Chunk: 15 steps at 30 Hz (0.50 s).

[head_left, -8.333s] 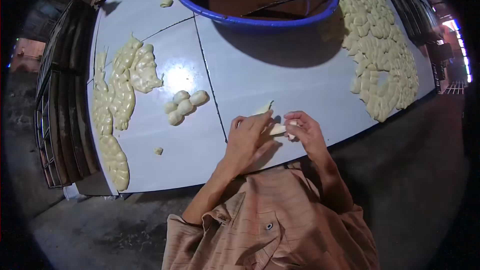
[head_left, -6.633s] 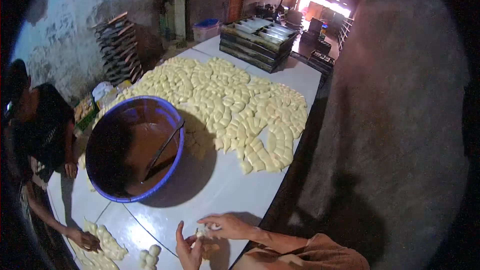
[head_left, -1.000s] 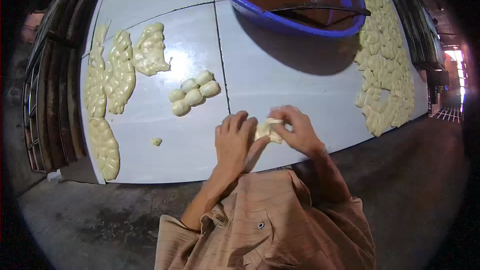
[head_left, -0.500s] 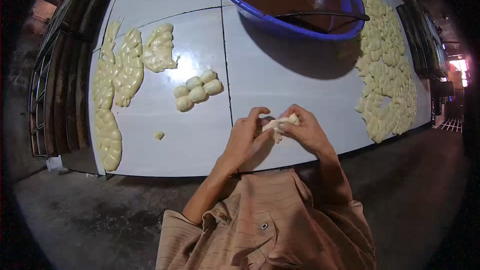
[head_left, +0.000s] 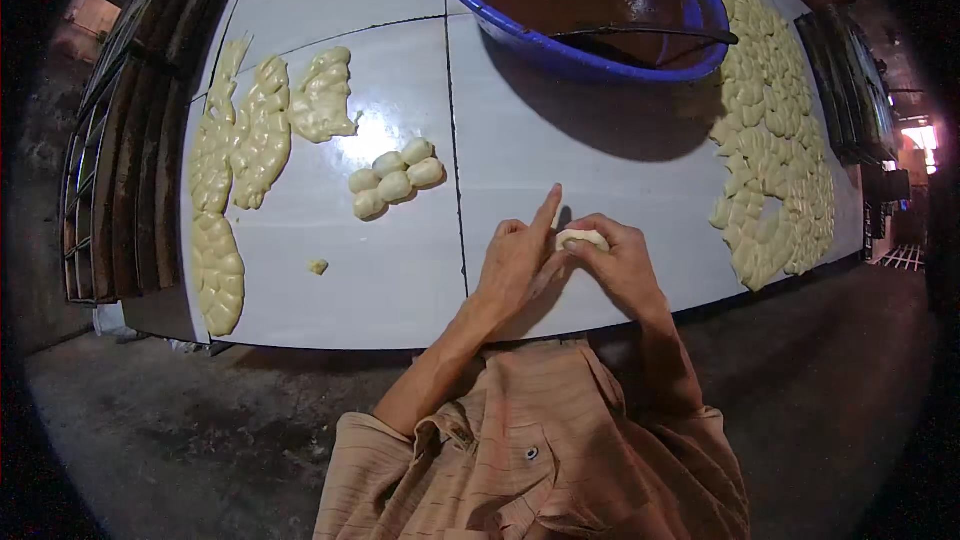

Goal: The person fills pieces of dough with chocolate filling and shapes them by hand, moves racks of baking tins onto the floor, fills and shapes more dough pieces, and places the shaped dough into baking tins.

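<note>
A small piece of pale dough (head_left: 585,238) is pinched between the thumb and fingers of my right hand (head_left: 618,258), just above the near part of the white table (head_left: 340,305). Close beside it is my left hand (head_left: 515,265), its index finger stretched out and the other fingers partly curled. Whether the left hand touches the dough is hard to see. To the left of my hands, several rounded dough pieces (head_left: 394,180) sit pressed together in a cluster. A small dough scrap (head_left: 318,267) lies nearer the front edge.
A blue tub (head_left: 500,25) of brown filling stands at the far side, with a dark stick (head_left: 650,31) across it. Flattened dough sheets (head_left: 262,140) lie at the left, and a long spread of dough pieces (head_left: 770,140) covers the right. Dark metal racks (head_left: 110,180) flank the table.
Both hands were on the dough, with a bit hanging down; now it is compact in my right hand. My left index finger has straightened. A dark shape at the far left edge has gone.
</note>
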Motion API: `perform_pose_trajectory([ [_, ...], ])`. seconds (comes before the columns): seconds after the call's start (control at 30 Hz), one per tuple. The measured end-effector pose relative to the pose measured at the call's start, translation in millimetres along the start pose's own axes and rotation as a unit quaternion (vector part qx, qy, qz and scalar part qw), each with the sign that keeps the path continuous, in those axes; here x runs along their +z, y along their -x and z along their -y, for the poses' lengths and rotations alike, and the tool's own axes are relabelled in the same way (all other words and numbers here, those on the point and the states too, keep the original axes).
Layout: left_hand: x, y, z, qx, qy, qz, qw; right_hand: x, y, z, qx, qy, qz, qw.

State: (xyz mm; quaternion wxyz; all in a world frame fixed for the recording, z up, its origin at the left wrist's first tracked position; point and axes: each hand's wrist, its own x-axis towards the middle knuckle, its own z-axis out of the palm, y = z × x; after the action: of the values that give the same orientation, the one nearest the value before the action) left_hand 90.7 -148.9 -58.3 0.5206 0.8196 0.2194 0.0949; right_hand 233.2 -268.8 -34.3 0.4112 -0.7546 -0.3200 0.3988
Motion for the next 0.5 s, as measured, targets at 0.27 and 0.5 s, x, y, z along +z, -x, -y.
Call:
perform_pose_trajectory([
  [0.27, 2.9, 1.7, 0.7, 0.03, -0.122, -0.009, 0.992, 9.8, 6.4, 2.8, -0.112, -0.06, -0.066, 0.99],
  [0.5, 18.9, 1.5, 11.9, 0.092, -0.255, -0.052, 0.961, -10.5, 16.8, 10.5, -0.078, -0.53, 0.016, 0.844],
])
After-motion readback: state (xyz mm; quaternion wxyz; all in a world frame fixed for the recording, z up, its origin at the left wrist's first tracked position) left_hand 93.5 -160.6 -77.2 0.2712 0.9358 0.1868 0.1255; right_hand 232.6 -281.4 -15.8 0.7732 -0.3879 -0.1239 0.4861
